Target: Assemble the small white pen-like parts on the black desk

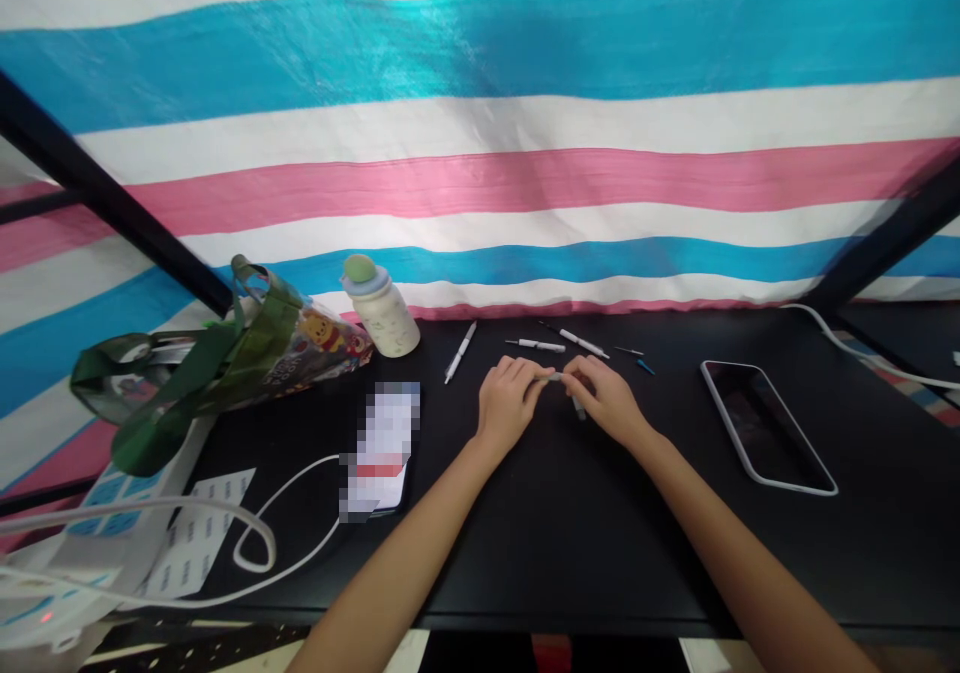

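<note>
My left hand and my right hand meet near the middle of the black table. Both are closed, fingertips pinching a small pale pen part between them; the fingers hide most of it. Below my right fingers a grey pen piece shows, and whether the hand touches it I cannot tell. Beyond my hands lie a white pen, a second white pen with a dark thin end, and a third angled to the right. A thin dark piece and a small blue piece lie right of them.
On the black table, a phone with a lit screen and white cable lies left; a dark-screened phone lies right. A cream bottle, a green bag and a power strip stand at left. Striped sheeting hangs behind.
</note>
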A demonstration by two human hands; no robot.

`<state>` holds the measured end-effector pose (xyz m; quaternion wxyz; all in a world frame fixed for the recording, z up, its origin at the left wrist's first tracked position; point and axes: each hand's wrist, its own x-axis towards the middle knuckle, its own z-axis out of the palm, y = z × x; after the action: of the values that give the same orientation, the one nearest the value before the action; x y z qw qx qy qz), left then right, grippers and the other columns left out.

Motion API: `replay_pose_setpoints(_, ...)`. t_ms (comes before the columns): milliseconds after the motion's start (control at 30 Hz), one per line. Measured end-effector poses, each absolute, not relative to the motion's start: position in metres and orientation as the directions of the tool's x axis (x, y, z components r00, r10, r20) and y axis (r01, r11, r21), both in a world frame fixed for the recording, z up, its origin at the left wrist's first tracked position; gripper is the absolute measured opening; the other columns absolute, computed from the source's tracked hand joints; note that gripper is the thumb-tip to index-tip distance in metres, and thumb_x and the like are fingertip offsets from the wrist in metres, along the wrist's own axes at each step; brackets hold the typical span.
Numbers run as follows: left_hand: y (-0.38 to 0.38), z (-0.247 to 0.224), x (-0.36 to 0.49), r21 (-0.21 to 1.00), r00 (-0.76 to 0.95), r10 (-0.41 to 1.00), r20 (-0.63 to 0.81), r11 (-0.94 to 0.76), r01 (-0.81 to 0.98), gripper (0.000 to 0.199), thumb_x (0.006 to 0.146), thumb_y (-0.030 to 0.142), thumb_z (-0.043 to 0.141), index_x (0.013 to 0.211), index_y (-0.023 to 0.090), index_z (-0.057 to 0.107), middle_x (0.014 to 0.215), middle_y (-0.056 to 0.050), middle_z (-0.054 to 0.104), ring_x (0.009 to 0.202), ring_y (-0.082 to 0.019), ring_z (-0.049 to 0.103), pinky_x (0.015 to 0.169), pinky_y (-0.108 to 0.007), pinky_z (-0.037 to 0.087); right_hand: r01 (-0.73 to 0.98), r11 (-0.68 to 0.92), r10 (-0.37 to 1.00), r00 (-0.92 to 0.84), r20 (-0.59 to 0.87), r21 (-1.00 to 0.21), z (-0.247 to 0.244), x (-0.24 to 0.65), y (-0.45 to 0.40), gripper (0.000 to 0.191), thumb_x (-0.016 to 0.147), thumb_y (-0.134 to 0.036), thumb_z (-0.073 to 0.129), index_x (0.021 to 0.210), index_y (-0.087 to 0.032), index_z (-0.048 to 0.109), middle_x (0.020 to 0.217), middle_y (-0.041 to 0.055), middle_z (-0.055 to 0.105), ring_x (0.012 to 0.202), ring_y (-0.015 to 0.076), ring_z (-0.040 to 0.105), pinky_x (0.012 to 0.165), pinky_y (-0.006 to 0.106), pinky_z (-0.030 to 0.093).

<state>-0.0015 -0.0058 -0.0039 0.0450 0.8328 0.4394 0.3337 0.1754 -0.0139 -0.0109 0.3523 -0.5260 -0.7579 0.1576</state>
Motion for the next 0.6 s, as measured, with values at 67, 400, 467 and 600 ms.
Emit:
replay_pose_setpoints(67,-0.0055,-0.0040,-0.0015,0.363,0.410,0.759,0.505,-0.618,0.698,0.017,0.089,0.028,0.047,0.096,0.022,0.061,0.086,-0.001,0.063,0.084,-0.017,0.051,0.070,-0.029,0.038,0.717,0.392,0.908,-0.199,0.370,-0.576,-0.0111,0.1759,-0.0136,0.028,0.088,-0.040,0.037,0.078,-0.021,0.054,0.066,0.0005,0.052,0.062,0.0139,0.050,0.060,0.024,0.037)
replay_pose_setpoints(400,-0.0066,-0.0038,0.0002,0.344,0.433,0.766,0.476,-0.615,0.709,0.018,0.088,0.033,0.048,0.093,0.024,0.063,0.080,-0.001,0.063,0.079,-0.016,0.050,0.065,-0.028,0.036,0.786,0.330,0.921,-0.148,0.360,-0.523,-0.0134,0.1768,-0.0130,0.040,0.089,-0.043,0.033,0.061,-0.020,0.048,0.058,-0.0013,0.046,0.056,0.0112,0.047,0.052,0.021,0.030)
replay_pose_setpoints(467,-0.0073,-0.0036,0.0005,0.346,0.437,0.767,0.471,-0.616,0.708,0.018,0.087,0.034,0.049,0.092,0.025,0.063,0.079,-0.001,0.063,0.078,-0.016,0.050,0.065,-0.029,0.037,0.799,0.314,0.921,-0.125,0.370,-0.512,-0.0132,0.1759,-0.0141,0.040,0.089,-0.042,0.033,0.060,-0.020,0.048,0.058,-0.0013,0.046,0.055,0.0109,0.046,0.051,0.021,0.029)
replay_pose_setpoints(600,-0.0077,-0.0042,0.0009,0.362,0.439,0.771,0.461,-0.615,0.700,0.015,0.086,0.032,0.051,0.091,0.025,0.063,0.082,0.000,0.064,0.082,-0.017,0.050,0.067,-0.030,0.038,0.833,0.315,0.912,-0.134,0.387,-0.455,-0.0119,0.1744,-0.0162,0.039,0.090,-0.040,0.032,0.063,-0.020,0.051,0.060,-0.0001,0.046,0.057,0.0118,0.047,0.054,0.022,0.030)
